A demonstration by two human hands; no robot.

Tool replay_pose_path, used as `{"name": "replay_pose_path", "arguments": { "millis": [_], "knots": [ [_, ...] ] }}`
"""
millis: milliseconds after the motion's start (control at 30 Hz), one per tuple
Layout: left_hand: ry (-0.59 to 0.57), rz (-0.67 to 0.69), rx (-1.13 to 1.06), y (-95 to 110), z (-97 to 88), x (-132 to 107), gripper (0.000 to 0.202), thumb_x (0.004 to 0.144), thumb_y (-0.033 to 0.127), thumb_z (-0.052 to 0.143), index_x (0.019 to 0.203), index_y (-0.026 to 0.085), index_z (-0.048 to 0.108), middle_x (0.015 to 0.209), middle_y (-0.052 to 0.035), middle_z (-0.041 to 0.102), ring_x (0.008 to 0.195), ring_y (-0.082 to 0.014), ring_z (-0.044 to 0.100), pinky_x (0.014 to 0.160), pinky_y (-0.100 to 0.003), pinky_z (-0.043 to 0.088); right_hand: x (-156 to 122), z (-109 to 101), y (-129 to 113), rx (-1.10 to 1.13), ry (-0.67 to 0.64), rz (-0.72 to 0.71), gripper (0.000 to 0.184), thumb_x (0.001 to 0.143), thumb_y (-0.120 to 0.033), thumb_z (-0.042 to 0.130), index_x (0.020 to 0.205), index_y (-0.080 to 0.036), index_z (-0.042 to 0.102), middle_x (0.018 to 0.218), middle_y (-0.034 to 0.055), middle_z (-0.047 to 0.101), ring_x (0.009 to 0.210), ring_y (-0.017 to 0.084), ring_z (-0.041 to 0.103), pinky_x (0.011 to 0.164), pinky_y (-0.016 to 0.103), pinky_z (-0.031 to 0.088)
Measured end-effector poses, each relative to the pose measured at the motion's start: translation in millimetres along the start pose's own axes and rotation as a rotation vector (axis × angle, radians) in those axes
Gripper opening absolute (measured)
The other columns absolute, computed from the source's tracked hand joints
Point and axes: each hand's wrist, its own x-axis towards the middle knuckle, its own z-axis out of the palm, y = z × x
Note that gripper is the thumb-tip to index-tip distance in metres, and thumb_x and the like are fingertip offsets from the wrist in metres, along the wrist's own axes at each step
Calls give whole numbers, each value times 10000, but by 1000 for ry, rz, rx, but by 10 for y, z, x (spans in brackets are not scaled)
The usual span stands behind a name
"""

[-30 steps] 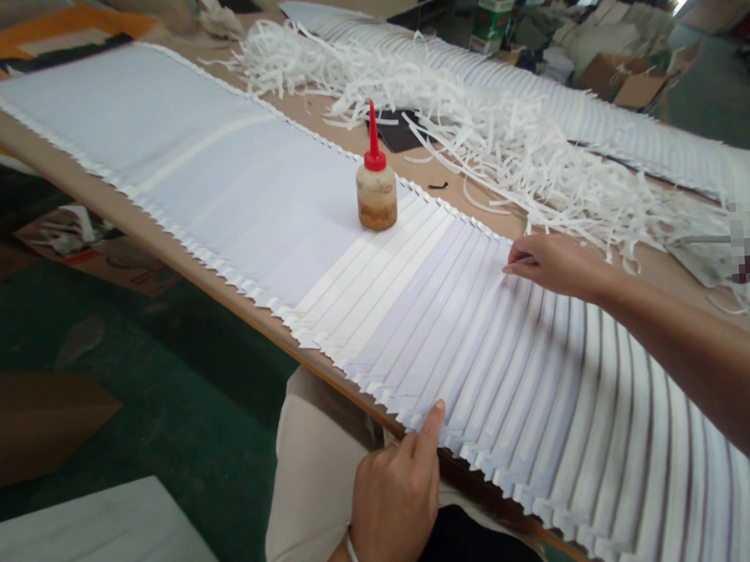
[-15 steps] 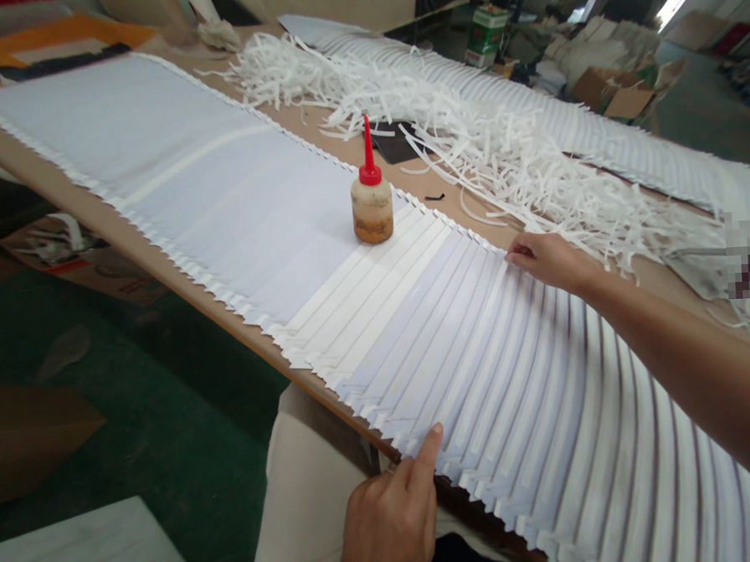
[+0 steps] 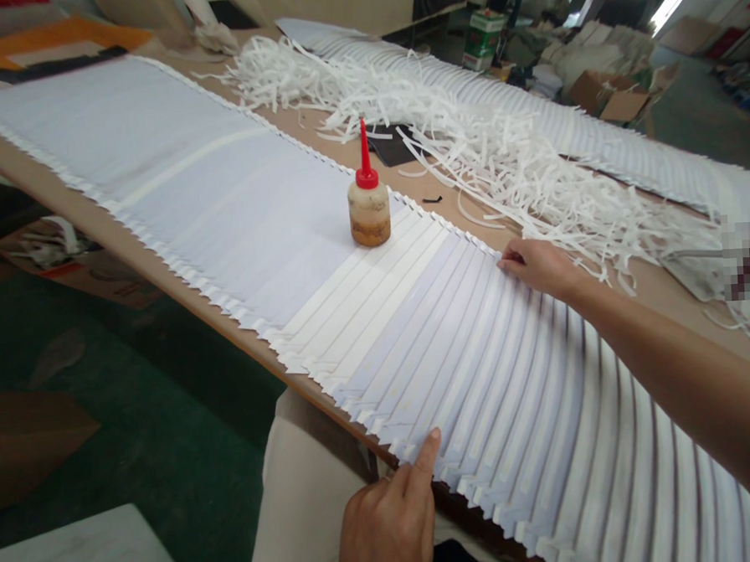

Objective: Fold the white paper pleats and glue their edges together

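A long white sheet [image 3: 212,172] lies along the table, its right part covered by overlapping pleated strips [image 3: 512,391] with jagged ends. At the near edge, my left hand [image 3: 387,519] rests its stretched index fingertip on the strip ends; the other fingers curl below and its thumb is hidden. My right hand [image 3: 538,266] is closed at the far edge, thumb and index pinching the end of a white strip [image 3: 498,295]. Left of it, a squeeze bottle [image 3: 370,210] with a red pointed nozzle and brown liquid stands upright on the sheet.
Loose white strips [image 3: 461,134] are heaped behind the sheet on the brown table [image 3: 432,177]. Beyond them lies another pleated sheet [image 3: 625,146]. A dark flat piece [image 3: 396,146] sits under some strips. Further back are a green can [image 3: 483,39] and an open cardboard box [image 3: 610,97].
The view has shifted slightly, and my right hand has moved a little left along the far edge. My left index finger stays on the near edge.
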Motion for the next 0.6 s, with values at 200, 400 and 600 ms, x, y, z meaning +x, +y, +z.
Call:
{"name": "replay_pose_path", "arguments": {
  "millis": [200, 400, 600],
  "knots": [
    [1, -21, -77, -3, 52, -44, 584, 970, 18, 389, 1541, 105, 476, 810, -43, 768, 573, -175, 701, 531, -236, 570, 306, -35, 16, -134, 176, 10, 294, 950, -308, 529, 1062, -163, 758, 1077, 151, 748, 911, 268, 669, 755, 343, 446],
    [91, -30, -341, -58, 27, -85, 713, 988, 0, 381, 1665, 212, 310, 835, -6, 767, 587, -115, 695, 527, -155, 529, 755, 14, -146, -104, 161, 127, 336, 918, -288, 557, 1101, -132, 793, 1164, 184, 711, 934, 289, 666, 811, 383, 476],
    [126, -135, -406, -35, -92, -58, 521, 1038, 56, 441, 1536, 209, 473, 972, -29, 806, 551, -88, 671, 588, -150, 567, 211, -349, -33, -40, 374, 79, 277, 946, -328, 505, 970, -156, 721, 1112, 214, 696, 1018, 317, 646, 895, 409, 478]
  ]
}}
